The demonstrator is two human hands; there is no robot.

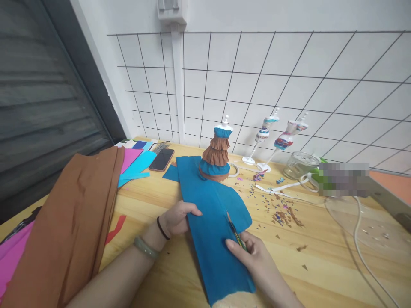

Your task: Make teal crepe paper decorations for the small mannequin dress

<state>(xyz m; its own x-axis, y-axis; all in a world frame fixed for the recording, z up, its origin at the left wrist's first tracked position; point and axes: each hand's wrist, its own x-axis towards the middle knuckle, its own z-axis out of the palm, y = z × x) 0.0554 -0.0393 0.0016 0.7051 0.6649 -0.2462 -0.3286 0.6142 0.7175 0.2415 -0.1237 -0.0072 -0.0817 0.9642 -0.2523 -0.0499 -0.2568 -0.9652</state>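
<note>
A long sheet of blue crepe paper (pixel 205 205) lies across the table before me. My left hand (pixel 181 217) pinches its left edge, thumb on top and fingers underneath. In my right hand (pixel 252 252) is a pair of scissors (pixel 236 231), its blades on a cut line in the paper. Right of the blades, a curved flap of the blue paper (pixel 237 205) spreads out. Just beyond the sheet stands a small dress form (pixel 221 149) dressed in brown and blue ruffled paper tiers.
Two white mini dress forms (pixel 263 134) with coloured bands stand at the back right, near a glass jar (pixel 300 164). Paper scraps (pixel 282 211) litter the right side. Folded brown paper (pixel 70 214) and a phone (pixel 162 160) lie left. A white cable (pixel 357 231) runs along the right.
</note>
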